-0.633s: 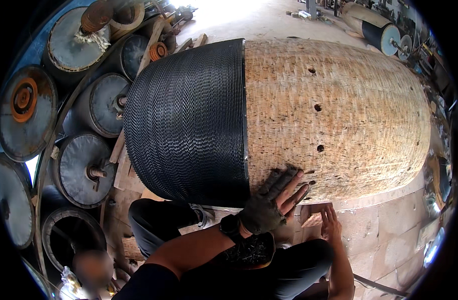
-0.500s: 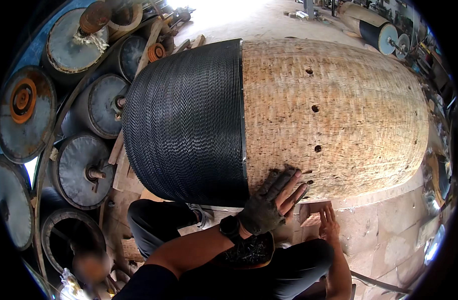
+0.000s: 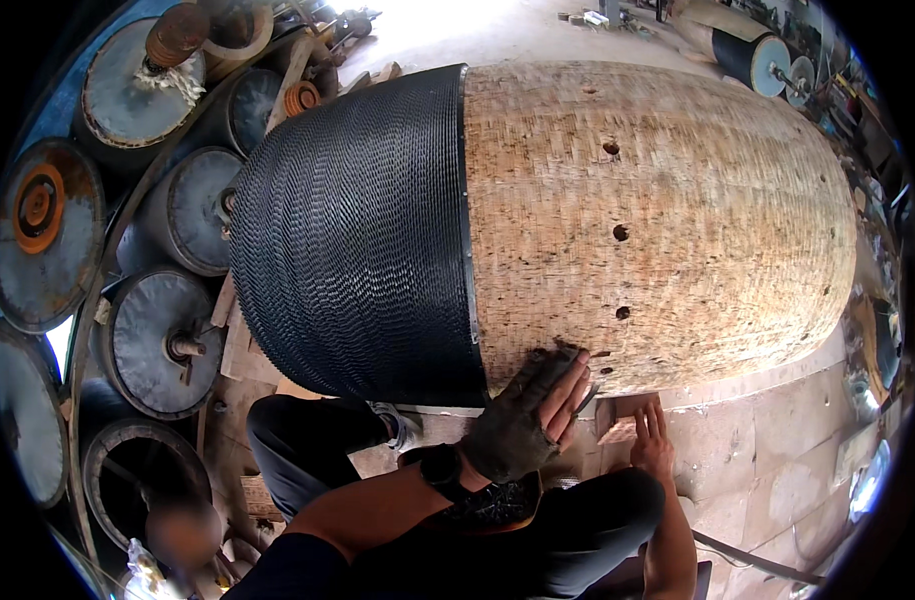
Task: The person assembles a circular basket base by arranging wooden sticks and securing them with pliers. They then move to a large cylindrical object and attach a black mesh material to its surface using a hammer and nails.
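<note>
A big barrel-shaped drum lies before me. Its left part is wrapped in a black ridged strip (image 3: 362,235), while the right part is bare wood (image 3: 697,220) with several dark holes. My left hand (image 3: 527,415), in a dark glove that bares the fingertips, lies with outstretched fingers against the wood's near side, just right of the strip's edge. A dark wristwatch (image 3: 443,466) is on that arm. My bare right hand (image 3: 653,448) is low beside the drum, fingers stretched along a small wooden block (image 3: 617,430) at its base; the thumb is hidden.
A container of small dark metal pieces (image 3: 492,505) sits between my legs. Grey-ended rollers (image 3: 167,340) are stacked along the left. Planks (image 3: 239,340) lie between them and the drum. A dark hose (image 3: 757,566) runs over the floor at lower right.
The drum has turned slightly, its holes coming down toward me. My left hand has drawn its fingers closer together against the wood. My right hand stays by the block.
</note>
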### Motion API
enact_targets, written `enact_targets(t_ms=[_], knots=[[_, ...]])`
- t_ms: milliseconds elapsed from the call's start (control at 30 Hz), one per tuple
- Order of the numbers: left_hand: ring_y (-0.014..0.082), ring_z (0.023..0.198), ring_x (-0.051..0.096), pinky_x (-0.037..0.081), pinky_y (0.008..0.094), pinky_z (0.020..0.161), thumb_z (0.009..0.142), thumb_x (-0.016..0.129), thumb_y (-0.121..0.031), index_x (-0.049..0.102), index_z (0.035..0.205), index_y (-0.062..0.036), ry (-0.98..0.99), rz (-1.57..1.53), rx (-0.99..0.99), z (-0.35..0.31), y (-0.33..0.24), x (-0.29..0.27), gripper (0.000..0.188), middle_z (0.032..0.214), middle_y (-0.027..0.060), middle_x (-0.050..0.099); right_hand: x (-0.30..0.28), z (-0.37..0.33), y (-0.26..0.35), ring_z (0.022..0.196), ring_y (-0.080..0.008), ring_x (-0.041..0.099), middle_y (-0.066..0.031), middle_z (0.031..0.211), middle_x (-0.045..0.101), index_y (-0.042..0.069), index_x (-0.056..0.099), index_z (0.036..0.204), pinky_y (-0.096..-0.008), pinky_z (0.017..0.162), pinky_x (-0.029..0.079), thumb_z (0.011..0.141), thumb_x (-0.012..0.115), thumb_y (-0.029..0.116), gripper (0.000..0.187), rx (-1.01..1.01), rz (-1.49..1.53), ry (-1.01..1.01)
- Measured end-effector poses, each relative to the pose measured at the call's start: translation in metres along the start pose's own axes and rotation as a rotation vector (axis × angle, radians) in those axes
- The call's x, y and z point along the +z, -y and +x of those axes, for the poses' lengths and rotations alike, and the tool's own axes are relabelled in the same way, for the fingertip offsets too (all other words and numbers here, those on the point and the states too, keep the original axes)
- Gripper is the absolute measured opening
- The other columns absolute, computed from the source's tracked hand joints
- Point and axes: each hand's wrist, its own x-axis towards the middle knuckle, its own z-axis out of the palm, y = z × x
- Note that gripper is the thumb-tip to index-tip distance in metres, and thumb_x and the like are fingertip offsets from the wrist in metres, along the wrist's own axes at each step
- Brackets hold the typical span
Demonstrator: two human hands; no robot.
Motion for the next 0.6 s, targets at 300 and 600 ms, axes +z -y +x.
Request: enact_targets(t_ms=[300, 600], knots=[[0.0308, 0.134, 0.050, 0.040, 0.0456, 0.113, 0.080, 0.065, -0.019, 0.065, 0.120, 0.0101, 0.001, -0.084, -0.022, 0.004, 0.002, 0.003, 0.049, 0.147, 0.0215, 0.049, -0.012, 0.009, 0.001, 0.146, -0.0349, 0.035, -0.0150, 0.152, 0.044, 0.008, 0.050, 0.143, -0.0439, 0.098, 0.054, 0.082, 0.049, 0.002, 0.061, 0.021, -0.001, -0.022], [0.0318, 0.132, 0.049, 0.041, 0.0459, 0.113, 0.083, 0.064, -0.013, 0.063, 0.124, 0.0091, 0.043, -0.118, -0.046, 0.008, 0.000, -0.003, 0.047, 0.147, 0.0213, 0.049, -0.011, 0.025, -0.002, 0.145, -0.0351, 0.037, -0.0144, 0.151, 0.046, 0.007, 0.052, 0.141, -0.0424, 0.101, 0.053, 0.082, 0.048, -0.002, 0.060, -0.004, -0.013, -0.120]])
